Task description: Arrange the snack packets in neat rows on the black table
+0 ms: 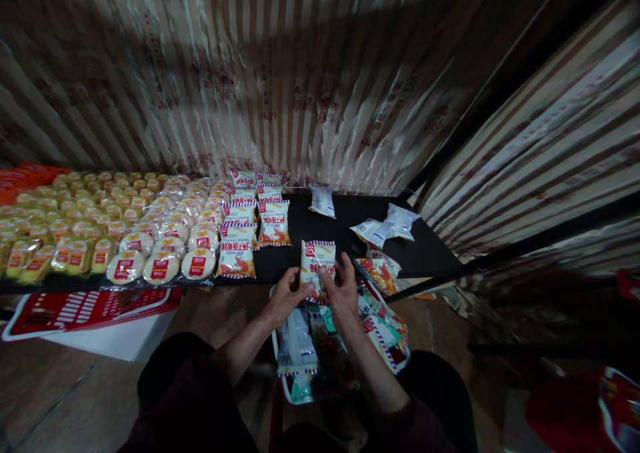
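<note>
My left hand (287, 294) and my right hand (341, 288) both grip one white snack packet (317, 260) with red and orange print, holding it upright at the front edge of a black shelf (340, 226). Fingers of each hand pinch its lower corners. Below my hands sits an open bag (320, 346) stuffed with more packets. Rows of matching packets (239, 246) lie on the shelf just left of the held one.
Round cakes in clear wrappers (160, 253) and small yellow packs (65, 233) fill the shelf's left side. Loose white packets (385, 230) lie at the right. A red basket (85, 310) rests below left. A striped curtain hangs behind.
</note>
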Demonstrator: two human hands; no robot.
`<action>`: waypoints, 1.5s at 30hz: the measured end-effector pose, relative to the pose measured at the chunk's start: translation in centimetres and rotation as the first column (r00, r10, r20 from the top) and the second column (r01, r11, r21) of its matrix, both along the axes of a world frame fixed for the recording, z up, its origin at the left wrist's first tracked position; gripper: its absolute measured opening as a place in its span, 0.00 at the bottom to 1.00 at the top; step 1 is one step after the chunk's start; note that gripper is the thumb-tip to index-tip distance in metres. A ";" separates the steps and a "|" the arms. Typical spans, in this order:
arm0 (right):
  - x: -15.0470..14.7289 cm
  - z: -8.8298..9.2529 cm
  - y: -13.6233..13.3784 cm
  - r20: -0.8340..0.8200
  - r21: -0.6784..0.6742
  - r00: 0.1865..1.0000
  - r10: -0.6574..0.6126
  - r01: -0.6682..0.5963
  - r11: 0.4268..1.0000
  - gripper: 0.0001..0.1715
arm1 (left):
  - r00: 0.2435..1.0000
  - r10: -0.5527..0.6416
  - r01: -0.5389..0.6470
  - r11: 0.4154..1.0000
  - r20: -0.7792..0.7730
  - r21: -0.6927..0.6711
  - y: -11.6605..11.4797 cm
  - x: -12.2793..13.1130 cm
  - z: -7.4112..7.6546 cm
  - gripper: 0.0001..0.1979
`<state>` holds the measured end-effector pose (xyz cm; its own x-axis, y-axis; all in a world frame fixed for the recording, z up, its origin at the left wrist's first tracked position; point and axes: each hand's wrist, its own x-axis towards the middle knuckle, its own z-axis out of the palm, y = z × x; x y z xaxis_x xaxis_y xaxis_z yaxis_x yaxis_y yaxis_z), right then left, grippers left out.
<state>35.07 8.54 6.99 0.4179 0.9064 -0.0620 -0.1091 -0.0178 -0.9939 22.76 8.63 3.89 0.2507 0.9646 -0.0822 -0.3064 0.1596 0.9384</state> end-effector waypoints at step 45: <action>0.3 1.3 1.4 -0.247 -0.060 0.962 0.114 -0.132 0.989 0.30 | 0.997 -0.016 0.023 0.995 -0.074 0.096 1.3 -0.1 0.8 0.21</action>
<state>35.39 9.94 8.34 0.2673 0.9386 -0.2180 -0.3390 -0.1202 -0.9331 22.64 9.93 4.73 0.2661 0.9639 -0.0079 -0.2339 0.0725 0.9696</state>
